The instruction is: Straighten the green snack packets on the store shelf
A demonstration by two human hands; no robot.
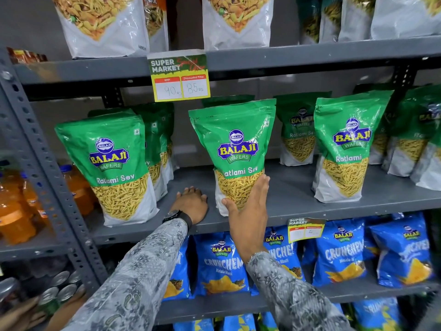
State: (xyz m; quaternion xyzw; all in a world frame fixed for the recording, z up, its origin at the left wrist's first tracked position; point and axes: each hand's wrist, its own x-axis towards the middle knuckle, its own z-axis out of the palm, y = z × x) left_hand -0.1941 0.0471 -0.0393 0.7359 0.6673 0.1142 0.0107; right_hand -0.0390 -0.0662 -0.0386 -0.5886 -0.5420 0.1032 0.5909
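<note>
Several green Balaji Ratlami Sev packets stand on the grey middle shelf (pixel 293 187). The middle green packet (pixel 235 144) stands upright near the front edge. My right hand (pixel 248 211) holds its lower right corner, thumb across the front and fingers up along its right side. My left hand (pixel 192 204) lies palm down on the shelf just left of that packet, holding nothing. A left green packet (pixel 112 161) leans slightly, with more packets behind it. A right green packet (pixel 346 144) stands apart from the others, and further ones sit behind and beside it.
A yellow price tag (pixel 180 76) hangs from the upper shelf, which carries white snack bags (pixel 102 22). Blue Crunchem packets (pixel 341 254) fill the shelf below. Orange drink bottles (pixel 14 211) and cans (pixel 59 285) sit on the left rack beyond a perforated steel upright (pixel 45 163).
</note>
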